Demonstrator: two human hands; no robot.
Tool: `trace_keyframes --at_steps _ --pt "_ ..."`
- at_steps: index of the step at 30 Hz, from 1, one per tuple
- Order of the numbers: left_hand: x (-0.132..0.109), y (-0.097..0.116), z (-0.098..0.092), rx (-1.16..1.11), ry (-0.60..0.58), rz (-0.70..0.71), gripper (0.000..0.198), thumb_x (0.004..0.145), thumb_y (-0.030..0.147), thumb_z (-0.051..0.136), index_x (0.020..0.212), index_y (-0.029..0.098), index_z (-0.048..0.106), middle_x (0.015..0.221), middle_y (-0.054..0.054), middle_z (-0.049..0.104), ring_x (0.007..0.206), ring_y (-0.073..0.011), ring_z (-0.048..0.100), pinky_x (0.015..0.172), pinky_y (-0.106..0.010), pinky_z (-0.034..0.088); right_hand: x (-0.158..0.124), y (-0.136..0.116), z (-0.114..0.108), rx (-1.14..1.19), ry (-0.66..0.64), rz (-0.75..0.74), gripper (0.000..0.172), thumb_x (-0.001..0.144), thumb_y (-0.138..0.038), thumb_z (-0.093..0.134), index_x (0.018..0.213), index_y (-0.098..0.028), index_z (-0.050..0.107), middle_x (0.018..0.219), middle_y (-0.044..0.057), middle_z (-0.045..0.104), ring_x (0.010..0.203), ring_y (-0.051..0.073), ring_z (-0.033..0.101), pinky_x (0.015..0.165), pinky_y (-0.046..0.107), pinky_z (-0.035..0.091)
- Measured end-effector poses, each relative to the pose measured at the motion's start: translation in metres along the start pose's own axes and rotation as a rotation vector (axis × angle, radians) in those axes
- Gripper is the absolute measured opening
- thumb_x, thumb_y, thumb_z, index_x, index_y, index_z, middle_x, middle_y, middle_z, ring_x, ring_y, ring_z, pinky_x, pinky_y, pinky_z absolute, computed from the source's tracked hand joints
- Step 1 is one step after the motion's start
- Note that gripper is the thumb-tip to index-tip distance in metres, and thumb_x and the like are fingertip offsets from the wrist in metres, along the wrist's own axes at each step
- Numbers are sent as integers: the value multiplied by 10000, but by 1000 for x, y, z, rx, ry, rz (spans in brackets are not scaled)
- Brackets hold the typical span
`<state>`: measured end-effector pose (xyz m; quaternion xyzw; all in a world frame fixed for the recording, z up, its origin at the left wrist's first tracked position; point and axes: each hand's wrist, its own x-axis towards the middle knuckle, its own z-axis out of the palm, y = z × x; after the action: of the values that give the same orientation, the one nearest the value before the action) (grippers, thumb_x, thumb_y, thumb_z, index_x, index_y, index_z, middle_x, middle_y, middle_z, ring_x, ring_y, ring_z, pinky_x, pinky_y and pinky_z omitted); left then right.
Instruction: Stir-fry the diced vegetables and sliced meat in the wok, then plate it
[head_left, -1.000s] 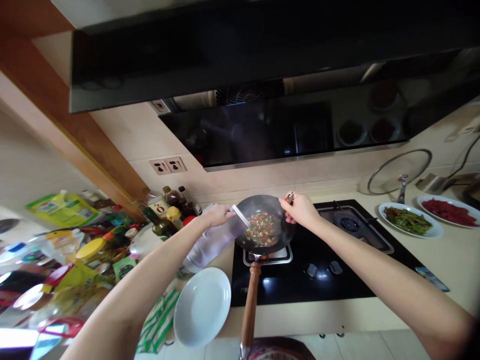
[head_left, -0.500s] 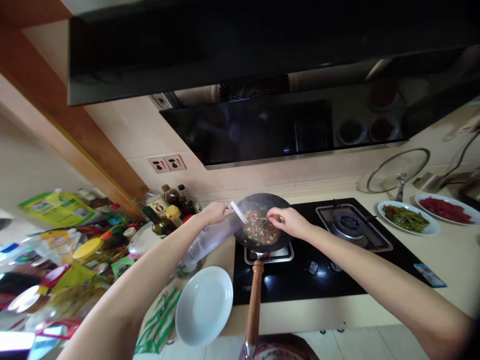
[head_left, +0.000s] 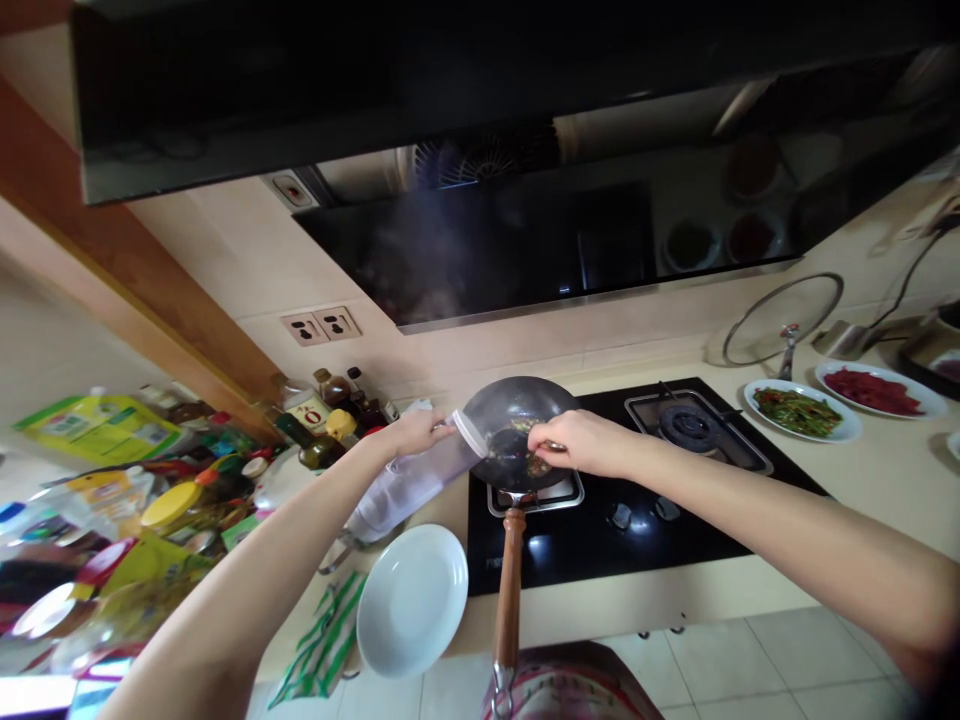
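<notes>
Over the left edge of a black wok (head_left: 525, 395), my left hand (head_left: 417, 432) grips a clear plastic pitcher (head_left: 416, 482) near its white rim. The pitcher lies tilted, its mouth toward the wok. My right hand (head_left: 576, 442) is closed around the end of a cooking utensil (head_left: 555, 446) above the wok's right side; the utensil's head is not clear. Chopped food with red and green bits (head_left: 536, 465) shows in the wok, partly hidden by my right hand. The wok's wooden handle (head_left: 511, 590) points toward me, with neither hand on it.
A white plate (head_left: 412, 600) and a green-striped cloth (head_left: 319, 640) lie at the front left, near crowded bottles and jars (head_left: 172, 505). To the right are a second burner (head_left: 686, 428), plates of green food (head_left: 799, 412) and red food (head_left: 874, 390), and a glass lid (head_left: 784, 320). A range hood (head_left: 487, 260) hangs low.
The pitcher's rim has turned and its body shows more. Food that was spread over the wok's middle is now less visible, with dark wok surface there. Steam rises before the hood.
</notes>
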<state>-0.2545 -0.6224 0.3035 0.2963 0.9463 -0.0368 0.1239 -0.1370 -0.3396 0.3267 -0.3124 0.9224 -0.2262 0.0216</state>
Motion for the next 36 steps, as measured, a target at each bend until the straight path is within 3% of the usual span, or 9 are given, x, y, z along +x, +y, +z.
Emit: trace_keyframes --at_steps 3,6,11,20,25,28,31,34,36 --pt "3 1 4 5 -13 -3 394 905 440 358 919 165 639 933 -109 712 884 -235 649 738 -278 451 0 15 3 181 164 134 126 830 -259 555 866 -205 663 685 -7 659 608 127 610 598 240 452" --pt "6 3 5 11 -20 -8 399 896 443 376 939 160 653 935 -129 715 877 -256 656 727 -296 455 -1 27 5 560 366 423 154 836 -316 549 875 -184 618 574 -12 622 530 142 638 488 225 500" --pt "11 9 1 23 -14 -5 378 894 429 391 947 169 661 977 -136 713 922 -267 652 764 -306 454 -4 43 24 994 620 723 96 844 -268 553 849 -172 558 489 -4 612 452 159 639 388 216 518" --pt "26 25 -6 -19 -8 -8 341 860 419 452 884 160 672 914 -144 717 861 -278 655 732 -317 450 -18 58 49 1124 726 781 79 850 -234 539 846 -156 549 496 27 633 459 175 650 385 229 536" --pt "20 20 -8 -211 95 -59 323 834 454 466 818 186 646 841 -94 705 827 -255 640 712 -295 440 -26 60 51 1161 801 750 106 858 -246 530 907 -154 550 538 26 647 511 159 664 462 231 562" --pt "11 12 -6 -398 201 -146 338 826 489 449 781 189 596 655 -33 641 609 -196 604 583 -268 432 -32 66 54 1130 777 630 210 826 -328 589 945 -156 568 592 21 654 549 159 671 512 246 574" --pt "-1 5 -1 -616 314 -248 345 814 522 447 678 208 494 442 54 446 373 -128 438 419 -241 346 -39 77 46 960 682 538 333 784 -445 619 965 -167 589 624 10 641 573 173 674 529 268 572" --pt "-24 0 3 -845 437 -322 392 801 561 460 613 227 378 393 87 336 335 -94 354 377 -219 297 -50 84 21 689 467 418 338 786 -473 593 967 -188 622 712 30 668 633 187 682 586 289 569" --pt "-49 -3 6 -981 530 -379 432 794 598 457 601 229 340 406 91 315 353 -80 339 389 -211 310 -60 84 3 455 278 249 262 797 -433 577 928 -225 667 823 46 699 712 195 683 651 301 561"
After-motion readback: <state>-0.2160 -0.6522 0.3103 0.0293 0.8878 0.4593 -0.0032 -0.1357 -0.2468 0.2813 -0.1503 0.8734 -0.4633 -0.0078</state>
